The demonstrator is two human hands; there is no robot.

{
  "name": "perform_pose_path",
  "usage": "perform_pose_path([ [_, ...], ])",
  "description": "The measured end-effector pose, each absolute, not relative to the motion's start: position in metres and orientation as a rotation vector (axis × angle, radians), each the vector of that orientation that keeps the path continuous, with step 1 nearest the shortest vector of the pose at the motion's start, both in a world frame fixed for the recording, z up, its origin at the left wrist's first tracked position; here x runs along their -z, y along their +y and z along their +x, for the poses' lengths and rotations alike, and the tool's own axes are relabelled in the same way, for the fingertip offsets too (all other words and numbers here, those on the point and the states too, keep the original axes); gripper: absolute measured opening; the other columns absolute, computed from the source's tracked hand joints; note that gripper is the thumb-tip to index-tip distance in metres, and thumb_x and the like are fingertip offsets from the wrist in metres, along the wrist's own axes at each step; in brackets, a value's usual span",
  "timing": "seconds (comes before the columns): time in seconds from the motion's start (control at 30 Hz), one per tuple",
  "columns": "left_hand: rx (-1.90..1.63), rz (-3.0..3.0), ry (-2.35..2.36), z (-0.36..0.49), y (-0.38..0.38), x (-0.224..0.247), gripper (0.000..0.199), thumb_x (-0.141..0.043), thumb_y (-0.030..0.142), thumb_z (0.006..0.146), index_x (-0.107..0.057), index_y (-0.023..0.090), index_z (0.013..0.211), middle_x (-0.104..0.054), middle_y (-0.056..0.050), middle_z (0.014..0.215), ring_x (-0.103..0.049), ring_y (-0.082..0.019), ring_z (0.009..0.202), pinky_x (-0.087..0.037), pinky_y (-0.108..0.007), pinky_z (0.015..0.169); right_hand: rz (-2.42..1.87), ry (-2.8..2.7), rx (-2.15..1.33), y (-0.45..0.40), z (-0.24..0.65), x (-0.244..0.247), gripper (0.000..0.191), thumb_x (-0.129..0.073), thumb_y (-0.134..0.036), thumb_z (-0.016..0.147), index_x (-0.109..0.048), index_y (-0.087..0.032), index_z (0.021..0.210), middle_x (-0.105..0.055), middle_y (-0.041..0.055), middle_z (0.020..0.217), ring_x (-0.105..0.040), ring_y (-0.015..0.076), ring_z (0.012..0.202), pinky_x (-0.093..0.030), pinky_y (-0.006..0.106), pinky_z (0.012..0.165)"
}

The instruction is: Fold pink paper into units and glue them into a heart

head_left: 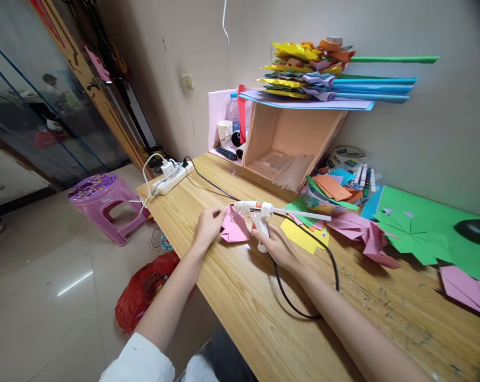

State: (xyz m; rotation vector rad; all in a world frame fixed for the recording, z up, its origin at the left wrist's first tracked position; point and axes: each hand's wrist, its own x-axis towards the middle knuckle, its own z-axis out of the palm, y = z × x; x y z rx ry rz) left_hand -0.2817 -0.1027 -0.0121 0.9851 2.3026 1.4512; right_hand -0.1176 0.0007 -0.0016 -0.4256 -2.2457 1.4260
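A white hot glue gun [259, 216] with a long glue stick out of its back is gripped by my right hand [277, 245]. Its nozzle points left, over a folded piece of pink paper [236, 232]. My left hand [210, 225] pinches the upper left edge of that paper near the table's edge. Whether the nozzle touches the paper cannot be made out. A black cord [336, 265] loops from the gun across the table. Just right of the gun lie yellow paper pieces [303, 237], and farther right some folded pink paper [367, 236].
A white power strip [174, 179] sits at the table's left corner. Behind stands a wooden box [293, 140] with stacked paper flowers on top. A bowl of paper scraps [323, 201], markers [365, 178] and green paper [411, 233] are at right. A pink stool [120, 212] and red bag [130, 302] stand on the floor.
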Motion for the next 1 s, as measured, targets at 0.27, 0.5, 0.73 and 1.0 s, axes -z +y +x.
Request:
perform_pose_path([
  [0.27,-1.452,1.002,2.302,-0.2832,-0.1015,0.0157,0.038,-0.047,0.046,0.076,-0.065,0.012,0.071,-0.063,-0.004,0.066,-0.054,-0.014,0.060,-0.037,-0.022,0.053,-0.412,-2.278,-1.368,0.0013,-0.1174,-0.0001,0.019,-0.044,-0.034,0.081,-0.046,-0.018,0.070,-0.047,-0.0012,0.067,-0.045,0.0136,0.063,-0.034,0.024,0.059],
  [0.5,-1.440,1.021,2.311,-0.2841,-0.1019,0.0170,0.039,-0.046,0.046,0.076,-0.064,0.013,0.069,-0.062,-0.003,0.064,-0.053,-0.014,0.059,-0.036,-0.022,0.052,-0.407,-2.302,-1.344,0.0022,-0.1176,0.0025,0.023,-0.043,-0.035,0.082,-0.042,-0.019,0.065,-0.044,-0.0020,0.064,-0.043,0.0126,0.059,-0.033,0.024,0.058],
  [0.73,-1.434,1.015,2.326,-0.2847,-0.1014,0.0168,0.037,-0.047,0.045,0.076,-0.064,0.013,0.070,-0.062,-0.003,0.064,-0.053,-0.014,0.060,-0.036,-0.022,0.052,-0.432,-2.294,-1.290,0.0022,-0.1178,0.0024,0.025,-0.043,-0.037,0.080,-0.046,-0.018,0.065,-0.047,-0.0020,0.062,-0.044,0.0126,0.058,-0.033,0.024,0.056],
  [1.0,-1.458,1.005,2.324,-0.2846,-0.1011,0.0159,0.033,-0.048,0.041,0.075,-0.062,0.013,0.067,-0.061,-0.002,0.063,-0.052,-0.013,0.060,-0.036,-0.021,0.052,-0.477,-2.305,-1.296,0.0051,-0.1185,0.0067,0.025,-0.042,-0.036,0.081,-0.045,-0.018,0.064,-0.044,-0.0024,0.058,-0.042,0.0118,0.056,-0.033,0.022,0.054],
])
